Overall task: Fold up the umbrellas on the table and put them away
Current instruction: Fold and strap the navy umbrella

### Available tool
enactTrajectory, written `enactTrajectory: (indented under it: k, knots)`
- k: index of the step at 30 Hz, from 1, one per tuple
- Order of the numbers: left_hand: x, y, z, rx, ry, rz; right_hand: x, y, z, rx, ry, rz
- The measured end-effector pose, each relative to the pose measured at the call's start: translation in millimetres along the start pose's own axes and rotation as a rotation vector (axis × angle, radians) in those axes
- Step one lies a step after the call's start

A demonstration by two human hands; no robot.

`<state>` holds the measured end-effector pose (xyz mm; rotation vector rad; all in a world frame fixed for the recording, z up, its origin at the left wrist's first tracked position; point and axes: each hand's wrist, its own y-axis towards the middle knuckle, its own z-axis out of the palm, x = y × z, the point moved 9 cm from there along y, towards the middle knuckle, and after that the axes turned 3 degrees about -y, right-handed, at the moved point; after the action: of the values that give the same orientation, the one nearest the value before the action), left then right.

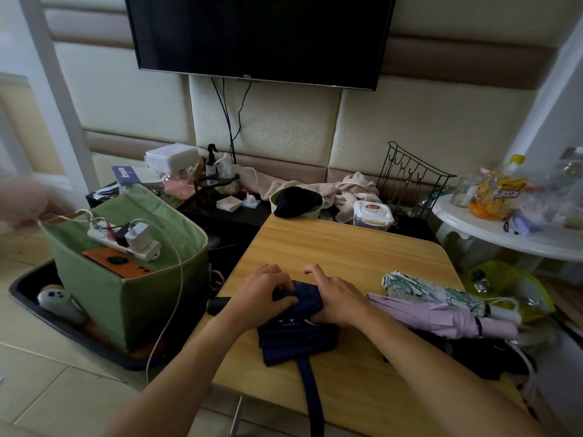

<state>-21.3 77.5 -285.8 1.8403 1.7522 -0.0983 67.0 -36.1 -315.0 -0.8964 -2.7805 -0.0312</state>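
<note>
The navy umbrella lies at the table's near edge, mid-roll; the left hand pinches its folds, the right hand curls over the bundle. Next, I judge: tighten, then wrap its strap. Two folded umbrellas wait alongside

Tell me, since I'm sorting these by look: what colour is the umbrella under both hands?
Dark navy blue umbrella, with a small white print, seen in the head view.
</note>
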Motion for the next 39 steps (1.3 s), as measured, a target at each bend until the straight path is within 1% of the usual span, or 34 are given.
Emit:
enactTrajectory:
  k: [5, 10, 12, 14, 16, 18, 20, 22, 23, 24, 25, 26, 27, 28, 29, 30, 31, 32, 33, 34, 39]
  knots:
    - [13.9, 2.3, -18.8, -0.128, -0.251, -0.165, -1.0, 1.0, 3.1, 0.021, -0.008, 0.0]
    - [17.1, 1.4, -19.7, -0.076, -0.406, -0.22, -0.7, 0.6, 4.7, 0.025, -0.006, -0.009]
    - [21.6, 1.6, -28.9, -0.144, -0.427, -0.243, -1.8, 0.0, 5.6, 0.025, 0.001, -0.004]
    - [37.7, -1.6, -36.3, -0.21, -0.378, -0.33, -2.0, -0.5, 6.4, 0.024, 0.017, 0.003]
    - [56.3, -7.9, -32.0, -0.157, -0.224, -0.476, -1.4, -0.3, 6.8, 0.015, 0.03, -0.002]
    - [66.4, -13.1, -22.5, -0.067, -0.134, -0.542, -1.8, 0.0, 5.6, 0.008, 0.023, -0.001]
    - [71.5, -15.2, -16.9, -0.059, -0.199, -0.552, -1.6, -0.2, 5.2, 0.006, 0.009, -0.002]
    - [76.5, -19.2, -19.6, -0.138, -0.331, -0.612, 0.2, -0.8, 5.3, -0.001, 0.01, -0.008]
    - [80.3, -21.1, -20.9, -0.189, -0.343, -0.64, 1.6, -1.2, 5.0, -0.006, 0.015, -0.011]
    - [78.4, -21.1, -26.2, -0.249, -0.272, -0.618, 2.6, -1.4, 4.5, -0.011, 0.021, -0.014]
    - [69.7, -18.8, -33.5, -0.311, -0.166, -0.542, 3.0, -1.4, 4.2, -0.014, 0.028, -0.014]
    - [55.4, -15.3, -40.2, -0.365, -0.088, -0.411, 3.4, -1.5, 3.3, -0.013, 0.036, -0.013]
    - [35.9, -11.3, -44.6, -0.378, -0.069, -0.241, 3.6, -1.6, 2.7, -0.009, 0.046, -0.009]
    - [15.2, -7.3, -44.6, -0.317, -0.075, -0.085, 3.9, -2.0, 1.8, -0.006, 0.055, -0.009]
    - [-4.1, -4.5, -39.1, -0.205, -0.067, 0.037, 3.8, -2.1, 1.2, -0.002, 0.066, -0.009]
    - [-15.1, -3.5, -25.8, -0.053, -0.031, 0.088, 3.9, -2.3, 0.6, 0.002, 0.075, -0.009]
    - [-18.3, -4.2, -9.5, 0.096, 0.023, 0.086, 3.9, -2.3, -0.6, 0.006, 0.086, -0.007]
    - [-15.4, -6.1, 5.1, 0.199, 0.087, 0.062, 3.6, -2.1, -1.7, 0.011, 0.099, 0.001]
    - [-11.3, -7.8, 15.1, 0.252, 0.143, 0.038, 3.3, -1.8, -2.3, 0.019, 0.114, 0.011]
    - [-6.3, -8.6, 21.1, 0.272, 0.19, 0.01, 3.9, -1.5, -3.1, 0.025, 0.124, 0.018]
    - [2.4, -2.8, 18.8, 0.26, 0.299, -0.077, 10.3, -0.2, -6.7, 0.044, 0.145, -0.002]
